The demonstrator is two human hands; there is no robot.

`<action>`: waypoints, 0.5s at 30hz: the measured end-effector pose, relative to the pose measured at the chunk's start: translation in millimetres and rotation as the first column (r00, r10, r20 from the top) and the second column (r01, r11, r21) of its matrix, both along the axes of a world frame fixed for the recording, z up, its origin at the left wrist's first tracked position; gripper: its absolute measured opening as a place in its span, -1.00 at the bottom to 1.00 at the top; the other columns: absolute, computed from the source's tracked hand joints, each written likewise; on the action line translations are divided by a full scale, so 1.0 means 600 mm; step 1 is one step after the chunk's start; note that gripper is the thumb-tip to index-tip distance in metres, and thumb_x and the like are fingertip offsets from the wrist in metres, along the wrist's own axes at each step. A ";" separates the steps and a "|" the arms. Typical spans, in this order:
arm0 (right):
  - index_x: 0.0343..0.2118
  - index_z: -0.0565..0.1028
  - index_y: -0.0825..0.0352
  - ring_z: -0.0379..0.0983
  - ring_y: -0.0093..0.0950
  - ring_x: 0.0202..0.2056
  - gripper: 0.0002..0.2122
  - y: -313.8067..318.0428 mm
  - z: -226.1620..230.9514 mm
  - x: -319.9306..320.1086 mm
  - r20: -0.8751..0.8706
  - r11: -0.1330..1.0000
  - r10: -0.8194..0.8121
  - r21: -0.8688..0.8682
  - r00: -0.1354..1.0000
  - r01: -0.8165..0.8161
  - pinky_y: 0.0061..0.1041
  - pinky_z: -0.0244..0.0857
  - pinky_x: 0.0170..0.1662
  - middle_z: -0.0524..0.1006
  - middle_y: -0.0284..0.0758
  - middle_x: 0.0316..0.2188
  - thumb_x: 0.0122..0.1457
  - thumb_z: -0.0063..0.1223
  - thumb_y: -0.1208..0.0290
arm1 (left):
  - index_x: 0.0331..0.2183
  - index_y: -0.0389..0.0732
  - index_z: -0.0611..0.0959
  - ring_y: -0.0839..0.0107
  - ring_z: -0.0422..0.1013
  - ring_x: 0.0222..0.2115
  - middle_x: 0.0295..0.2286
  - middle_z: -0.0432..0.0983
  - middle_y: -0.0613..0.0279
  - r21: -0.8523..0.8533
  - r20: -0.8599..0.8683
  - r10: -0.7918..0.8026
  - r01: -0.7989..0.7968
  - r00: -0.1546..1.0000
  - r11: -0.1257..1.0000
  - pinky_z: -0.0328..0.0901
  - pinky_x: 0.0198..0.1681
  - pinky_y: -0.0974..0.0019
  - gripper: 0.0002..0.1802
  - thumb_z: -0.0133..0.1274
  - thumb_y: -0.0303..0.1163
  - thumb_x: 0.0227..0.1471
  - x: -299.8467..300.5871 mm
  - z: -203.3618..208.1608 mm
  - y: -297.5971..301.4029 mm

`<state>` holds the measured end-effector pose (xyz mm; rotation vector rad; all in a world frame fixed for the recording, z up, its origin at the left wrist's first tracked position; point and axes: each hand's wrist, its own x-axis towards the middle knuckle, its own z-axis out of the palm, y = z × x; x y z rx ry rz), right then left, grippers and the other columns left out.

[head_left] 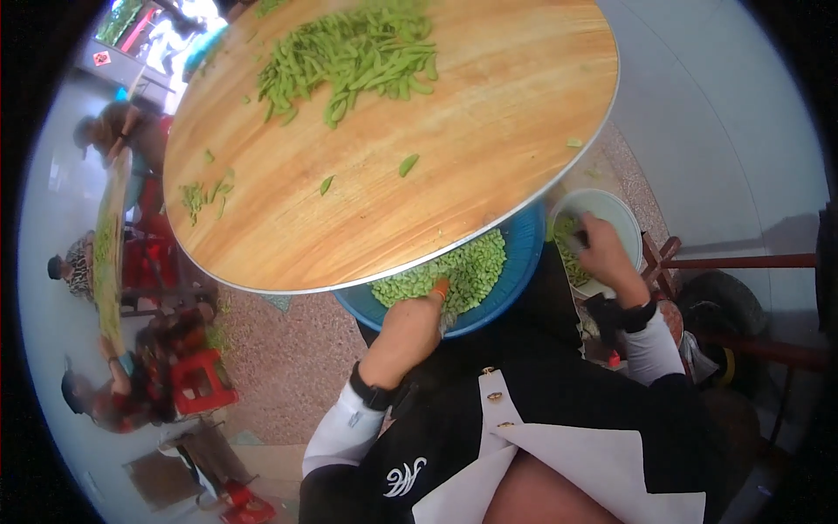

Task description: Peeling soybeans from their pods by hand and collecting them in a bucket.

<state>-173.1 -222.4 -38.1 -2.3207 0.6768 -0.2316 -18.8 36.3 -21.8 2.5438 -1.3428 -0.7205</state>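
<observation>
My left hand (406,330) reaches over the near rim of a blue basin (525,262) full of shelled green beans (480,266). Its fingers are bent closed, with an orange covering (442,286) on one digit; what they grip, if anything, is hidden. To the right, my right hand (604,253) hangs over a white bucket (621,218) that holds green pods or empty hulls (572,253). Its fingertips are smeared by motion, with something dark at them. A heap of green bean pods (353,57) lies on the round wooden tabletop (489,131) above the basin.
Two single pods (408,164) and a small pile (205,196) lie apart on the tabletop. The tabletop's edge overhangs the basin. A dark reddish wooden frame (742,262) stands right of the bucket. At left, several people sit around another table (109,236), with a red stool (202,384) nearby.
</observation>
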 end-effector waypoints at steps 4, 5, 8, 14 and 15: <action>-0.53 0.35 0.48 0.30 0.01 -0.38 -0.86 -0.073 -0.033 -0.065 -0.192 0.980 -0.023 -0.199 0.981 -0.016 -0.22 0.20 -0.32 0.40 0.03 -0.48 -0.27 -0.10 0.66 | -0.47 -0.26 0.55 0.02 0.39 -0.54 -0.60 0.42 -0.05 -0.376 0.018 -0.106 0.104 0.994 0.921 0.27 -0.51 0.17 -0.84 0.02 -0.54 -0.27 0.041 0.096 -0.028; -0.53 0.35 0.49 0.31 -0.01 -0.39 -0.84 -0.072 -0.023 -0.065 -0.161 0.980 -0.009 -0.196 0.987 -0.023 -0.24 0.20 -0.33 0.39 0.03 -0.49 -0.29 -0.13 0.68 | -0.47 -0.30 0.53 0.00 0.37 -0.54 -0.62 0.42 -0.07 -0.437 -0.018 -0.089 0.072 0.996 0.897 0.26 -0.50 0.16 -0.83 -0.02 -0.57 -0.30 0.058 0.109 -0.043; -0.54 0.38 0.50 0.35 -0.21 -0.51 -0.93 -0.048 0.003 -0.045 -0.037 0.997 0.015 -0.074 0.999 -0.018 -0.39 0.19 -0.41 0.38 -0.01 -0.59 -0.14 -0.06 0.62 | -0.47 -0.29 0.53 0.12 0.38 -0.62 -0.65 0.41 -0.01 -0.401 -0.239 0.030 -0.127 0.970 0.907 0.24 -0.55 0.24 -0.86 0.05 -0.52 -0.23 0.093 0.125 -0.074; -0.51 0.38 0.51 0.33 -0.50 -0.54 -0.92 -0.038 0.016 -0.040 -0.012 0.997 0.052 0.060 0.999 -0.052 -0.50 0.20 -0.44 0.40 -0.08 -0.62 -0.12 -0.04 0.63 | -0.41 -0.26 0.53 0.18 0.33 -0.68 -0.69 0.39 0.05 -0.334 -0.311 -0.177 0.067 0.934 0.940 0.20 -0.60 0.32 -0.76 0.11 -0.43 -0.25 0.090 0.133 -0.087; -0.50 0.39 0.51 0.33 -0.53 -0.53 -0.91 -0.039 0.012 -0.041 0.001 0.996 0.044 0.073 0.999 -0.044 -0.53 0.22 -0.43 0.42 -0.10 -0.62 -0.11 -0.03 0.62 | -0.41 -0.26 0.53 0.18 0.32 -0.68 -0.69 0.38 0.05 -0.339 -0.263 -0.163 0.067 0.951 0.939 0.20 -0.60 0.31 -0.76 0.12 -0.41 -0.25 0.094 0.129 -0.087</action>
